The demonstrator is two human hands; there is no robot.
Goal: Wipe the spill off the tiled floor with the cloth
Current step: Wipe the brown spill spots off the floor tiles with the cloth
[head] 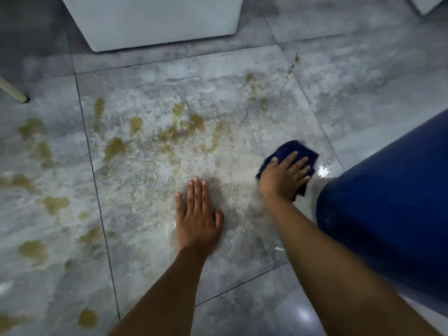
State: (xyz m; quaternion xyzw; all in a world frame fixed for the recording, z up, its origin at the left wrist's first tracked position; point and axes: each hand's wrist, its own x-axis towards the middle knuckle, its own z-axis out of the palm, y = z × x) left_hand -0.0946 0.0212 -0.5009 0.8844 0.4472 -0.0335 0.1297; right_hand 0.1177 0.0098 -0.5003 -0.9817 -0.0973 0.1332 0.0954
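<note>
1. The dark blue cloth (pixel 294 154) lies flat on the tiled floor (pixel 363 81), at 3 o'clock from the frame's centre.
2. The right hand (pixel 283 177) presses down on it, fingers (pixel 299 166) spread wide across the fabric, not gripping.
3. The left hand (pixel 197 217) rests palm-down on the wet tile at 8 o'clock from the cloth, fingers straight and close together, holding nothing.
4. The brownish spill (pixel 169 134) spreads from 9 to 12 o'clock of the cloth, with separate blotches farther left.
5. A blue-clad knee (pixel 388 209) sits at 4 o'clock; a white cabinet (pixel 155 20) stands at 12.
</note>
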